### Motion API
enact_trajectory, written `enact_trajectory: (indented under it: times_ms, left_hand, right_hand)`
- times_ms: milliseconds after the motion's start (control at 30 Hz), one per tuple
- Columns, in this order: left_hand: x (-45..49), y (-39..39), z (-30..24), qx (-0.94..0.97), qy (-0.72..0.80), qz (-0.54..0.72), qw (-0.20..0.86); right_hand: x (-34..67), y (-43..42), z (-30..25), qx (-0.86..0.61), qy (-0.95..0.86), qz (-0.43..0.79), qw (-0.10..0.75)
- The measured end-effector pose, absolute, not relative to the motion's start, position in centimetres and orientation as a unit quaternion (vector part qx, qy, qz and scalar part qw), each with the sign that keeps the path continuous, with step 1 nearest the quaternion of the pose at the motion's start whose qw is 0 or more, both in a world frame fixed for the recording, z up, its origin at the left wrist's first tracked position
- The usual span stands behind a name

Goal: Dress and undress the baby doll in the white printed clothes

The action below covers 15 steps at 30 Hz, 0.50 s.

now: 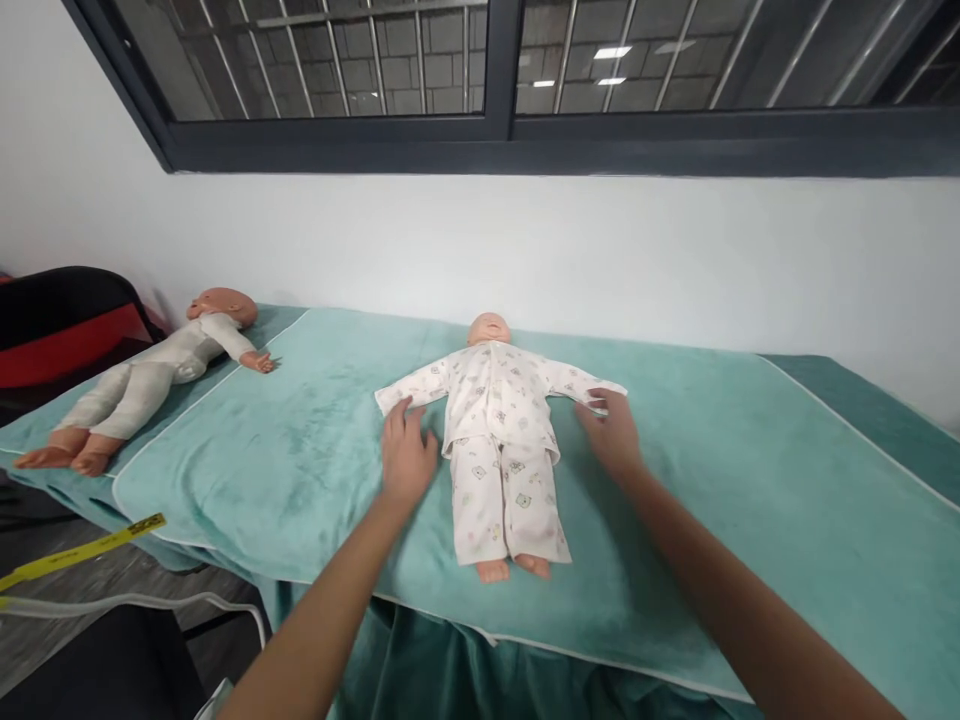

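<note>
A baby doll [489, 328] lies on its back, its head toward the wall. It wears a white printed long-sleeved top [499, 395] and matching trousers [480, 500], with bare feet showing below the hems. Both sleeves are spread out sideways, and the doll's hands are hidden inside them. My left hand [407, 450] is at the cuff of the sleeve on the left, fingers stretched and thumb apart. At the other cuff, my right hand [613, 432] rests its fingertips on the sleeve's lower edge, thumb held away from the fingers.
A teal cloth [315, 450] with white piping covers the table. On the left lies a second doll [161, 370] in a white bodysuit. A black and red bag [75, 330] stands beyond it. A yellow strap [90, 550] and a dark chair [112, 660] are at lower left.
</note>
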State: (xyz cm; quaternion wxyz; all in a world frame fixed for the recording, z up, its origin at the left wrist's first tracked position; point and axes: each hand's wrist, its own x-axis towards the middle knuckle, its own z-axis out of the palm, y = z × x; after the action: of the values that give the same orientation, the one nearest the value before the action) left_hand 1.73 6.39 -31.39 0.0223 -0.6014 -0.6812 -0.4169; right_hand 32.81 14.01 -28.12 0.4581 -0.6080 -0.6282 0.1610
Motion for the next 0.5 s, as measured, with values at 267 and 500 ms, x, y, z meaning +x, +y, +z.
enact_trajectory:
  times_ms: [267,500]
  left_hand:
    - [-4.5,13.2,-30.1,-0.533,-0.814,-0.231,0.014]
    - [-4.5,14.2,-29.8,-0.552,-0.813,-0.167,0.076]
  right_hand:
    - [38.0,21.5,-29.6,-0.75,-0.542,0.129,0.357]
    - [38.1,21.6,-30.4,-0.773,-0.546,0.072,0.316]
